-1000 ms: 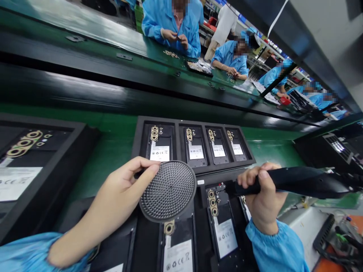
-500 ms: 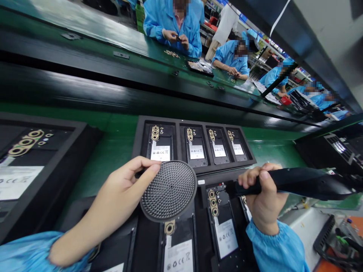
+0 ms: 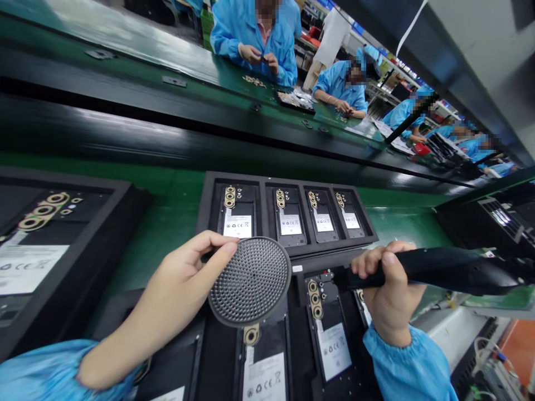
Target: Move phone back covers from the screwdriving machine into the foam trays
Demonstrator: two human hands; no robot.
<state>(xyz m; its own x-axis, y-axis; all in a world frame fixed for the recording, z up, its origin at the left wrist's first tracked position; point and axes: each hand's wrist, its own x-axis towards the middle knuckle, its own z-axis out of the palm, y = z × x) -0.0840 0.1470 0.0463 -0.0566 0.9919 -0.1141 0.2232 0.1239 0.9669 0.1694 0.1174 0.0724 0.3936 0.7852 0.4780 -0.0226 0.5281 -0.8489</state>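
Note:
My left hand (image 3: 184,284) pinches the rim of a round dark screw tray (image 3: 253,281) between thumb and fingers. Rows of small metallic dots cover its face, and it hangs tilted over the phones below. Wrapped in my right hand (image 3: 390,289) is a black electric screwdriver (image 3: 455,270), lying almost level. Its tip end points left, close to the top of an opened phone (image 3: 334,340) with a white label and three gold-ringed openings. Another opened phone (image 3: 265,373) is partly covered by the tray.
A black foam tray (image 3: 288,250) behind my hands holds several opened phones. More foam (image 3: 121,223) with a phone stands at the left. Beyond runs a dark rail (image 3: 167,131), then a green bench where co-workers in blue sit. Cables and equipment (image 3: 497,367) lie lower right.
Both hands and what they hold stay almost still. The view has shifted very slightly. At the lower right, the equipment and cables look moved, with more orange surface showing.

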